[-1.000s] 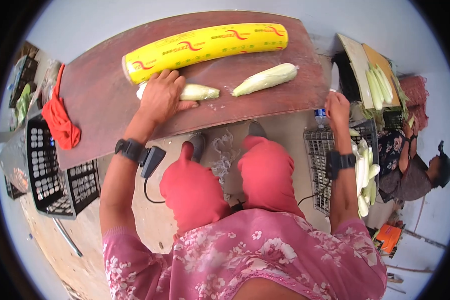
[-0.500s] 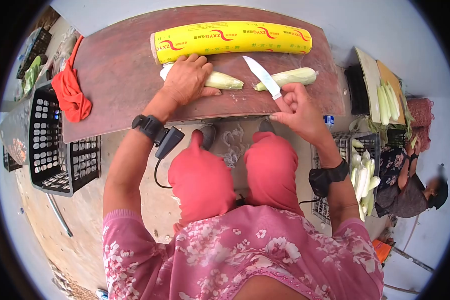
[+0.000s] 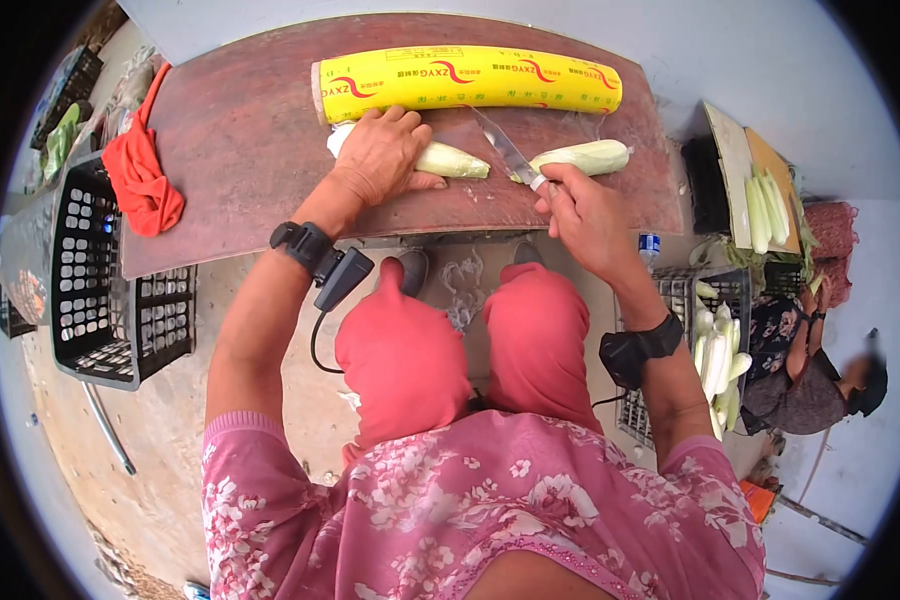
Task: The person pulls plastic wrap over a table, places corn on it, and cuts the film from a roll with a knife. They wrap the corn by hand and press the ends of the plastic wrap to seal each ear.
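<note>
My left hand (image 3: 385, 152) is closed over a pale green, tapered vegetable (image 3: 452, 161) on the table, covering its middle. A whitish end shows to the left of the hand. My fingertips lie close to the lower edge of a yellow roll of cling film (image 3: 470, 82). In my right hand (image 3: 580, 215) is a knife (image 3: 508, 147), gripped by its handle, with the blade slanting up and left toward the roll. Just beyond the right hand lies a second pale green vegetable (image 3: 588, 157), which looks wrapped in clear film.
The reddish-brown table (image 3: 240, 120) has a red cloth (image 3: 142, 180) at its left edge. Black crates stand on the left (image 3: 95, 290) and right (image 3: 675, 290), the right one holding pale vegetables (image 3: 720, 360). More vegetables (image 3: 766, 212) rest on a board. Another person (image 3: 805, 370) sits at far right.
My right hand has rolled over, and the knife blade has turned from flat and bright to a darker, steeper angle, its tip now farther left. The left hand stays on the vegetable.
</note>
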Action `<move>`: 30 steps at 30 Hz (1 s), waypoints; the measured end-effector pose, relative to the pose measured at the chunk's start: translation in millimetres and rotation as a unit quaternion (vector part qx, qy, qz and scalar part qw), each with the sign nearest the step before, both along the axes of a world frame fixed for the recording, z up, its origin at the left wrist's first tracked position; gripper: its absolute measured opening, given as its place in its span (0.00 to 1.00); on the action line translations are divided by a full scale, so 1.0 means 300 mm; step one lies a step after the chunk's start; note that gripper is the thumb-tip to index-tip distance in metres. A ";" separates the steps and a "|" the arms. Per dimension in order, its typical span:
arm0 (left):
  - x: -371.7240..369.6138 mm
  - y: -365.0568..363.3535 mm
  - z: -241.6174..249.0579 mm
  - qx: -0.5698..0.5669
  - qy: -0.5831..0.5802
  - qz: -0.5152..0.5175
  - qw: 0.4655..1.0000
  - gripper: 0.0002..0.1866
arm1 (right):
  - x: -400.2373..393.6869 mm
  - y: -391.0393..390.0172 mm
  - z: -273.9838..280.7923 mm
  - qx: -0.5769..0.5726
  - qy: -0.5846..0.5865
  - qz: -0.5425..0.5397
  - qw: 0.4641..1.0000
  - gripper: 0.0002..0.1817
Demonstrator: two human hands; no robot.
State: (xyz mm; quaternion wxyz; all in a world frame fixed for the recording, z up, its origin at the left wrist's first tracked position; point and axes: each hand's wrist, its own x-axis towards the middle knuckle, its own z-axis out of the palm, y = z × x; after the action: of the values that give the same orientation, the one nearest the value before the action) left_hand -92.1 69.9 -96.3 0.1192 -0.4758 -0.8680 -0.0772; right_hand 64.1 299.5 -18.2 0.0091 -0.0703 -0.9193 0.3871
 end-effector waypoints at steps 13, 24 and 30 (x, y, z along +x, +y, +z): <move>0.001 0.002 0.007 0.002 -0.010 0.000 1.000 0.30 | -0.089 -0.002 -0.074 0.002 -0.030 0.030 0.999 0.19; -0.001 0.000 -0.009 0.032 -0.006 -0.010 0.999 0.30 | -0.166 -0.019 -0.077 0.108 0.028 0.062 0.992 0.19; 0.002 0.001 -0.004 0.025 -0.007 -0.003 1.000 0.30 | -0.189 -0.018 -0.078 0.128 0.028 0.078 0.988 0.18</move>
State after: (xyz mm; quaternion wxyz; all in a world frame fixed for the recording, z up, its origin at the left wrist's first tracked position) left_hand -91.7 70.2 -97.5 0.1246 -0.4746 -0.8653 -0.1027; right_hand 7.3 294.0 -41.7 0.0133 0.0144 -0.9634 0.2674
